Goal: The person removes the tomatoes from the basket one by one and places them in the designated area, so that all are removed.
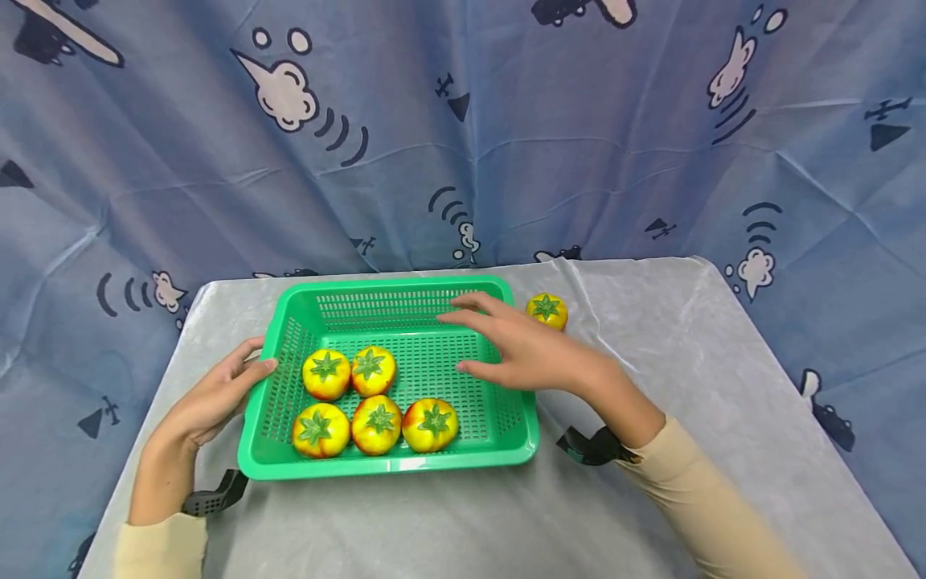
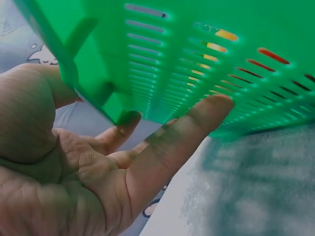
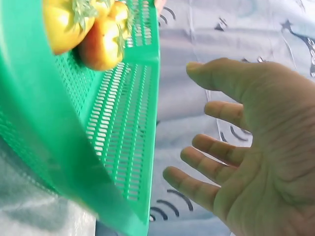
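A green plastic basket (image 1: 391, 465) with slotted walls holds several yellow-and-red, persimmon-like fruits (image 1: 376, 425) with green leafy tops, gathered in its left and front part. At the basket's left rim, my left hand (image 1: 217, 394) grips the edge; in the left wrist view its thumb is hooked over the rim and the fingers (image 2: 167, 152) lie against the outer wall. Above the right end of the basket hovers my right hand (image 1: 521, 342), fingers spread and holding nothing. The right wrist view shows that hand (image 3: 261, 147) apart from the basket wall.
One more such fruit (image 1: 547, 310) sits on the table just right of the basket, behind my right forearm. A pale grey cloth (image 1: 723, 418) covers the table. A blue patterned curtain (image 1: 521, 177) hangs along the table's far edge.
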{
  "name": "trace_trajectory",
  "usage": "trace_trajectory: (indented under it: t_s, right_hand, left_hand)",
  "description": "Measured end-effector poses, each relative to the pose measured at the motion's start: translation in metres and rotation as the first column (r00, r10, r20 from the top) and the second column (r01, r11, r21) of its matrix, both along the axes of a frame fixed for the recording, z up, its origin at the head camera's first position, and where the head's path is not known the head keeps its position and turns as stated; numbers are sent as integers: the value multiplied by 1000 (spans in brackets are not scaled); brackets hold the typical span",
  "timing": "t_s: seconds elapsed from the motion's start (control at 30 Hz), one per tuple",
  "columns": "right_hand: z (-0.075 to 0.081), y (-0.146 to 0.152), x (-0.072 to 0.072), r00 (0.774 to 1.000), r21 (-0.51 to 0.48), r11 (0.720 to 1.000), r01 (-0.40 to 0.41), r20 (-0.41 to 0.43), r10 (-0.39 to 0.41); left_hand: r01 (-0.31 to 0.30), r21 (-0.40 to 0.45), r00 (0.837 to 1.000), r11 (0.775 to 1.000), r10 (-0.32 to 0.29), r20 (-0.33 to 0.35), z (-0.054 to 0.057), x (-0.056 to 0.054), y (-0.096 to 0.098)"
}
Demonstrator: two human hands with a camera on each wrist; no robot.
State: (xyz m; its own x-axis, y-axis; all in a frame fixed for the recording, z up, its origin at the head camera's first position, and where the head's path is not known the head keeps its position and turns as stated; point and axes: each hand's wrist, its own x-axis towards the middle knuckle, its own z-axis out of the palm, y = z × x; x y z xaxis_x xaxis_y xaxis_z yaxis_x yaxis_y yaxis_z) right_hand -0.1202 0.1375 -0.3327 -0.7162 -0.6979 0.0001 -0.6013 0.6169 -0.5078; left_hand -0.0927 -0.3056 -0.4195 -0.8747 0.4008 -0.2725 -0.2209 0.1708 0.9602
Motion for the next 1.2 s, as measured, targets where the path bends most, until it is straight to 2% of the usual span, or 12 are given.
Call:
trace_trajectory:
  t_s: [0.17, 0.37, 0.53, 0.73, 1.0, 1.2]
  right_hand:
    - [3, -12, 3, 997, 96, 992, -77, 17, 75]
    - [6, -30, 4, 989, 198, 969, -145, 64, 135]
    - [6, -44, 3, 975, 254, 944, -211, 118, 187]
    - [-1, -58, 1, 955, 293, 911, -291, 153, 256]
    - [-11, -78, -1, 919, 384, 837, -390, 221, 327]
    - [-18, -86, -1, 900, 439, 787, -433, 254, 353]
  left_hand:
    - [-6, 61, 1000, 998, 6, -1, -1, -1, -1]
    - [-19, 113, 1000, 993, 19, 7, -2, -4, -1]
    - [-38, 112, 999, 993, 36, 15, -3, -5, -1]
    - [-35, 96, 999, 995, 33, 29, -3, -5, -2]
    - [-13, 93, 998, 996, 7, 66, -2, -9, -3]
    - [14, 43, 998, 999, -16, 54, 0, -8, -3]
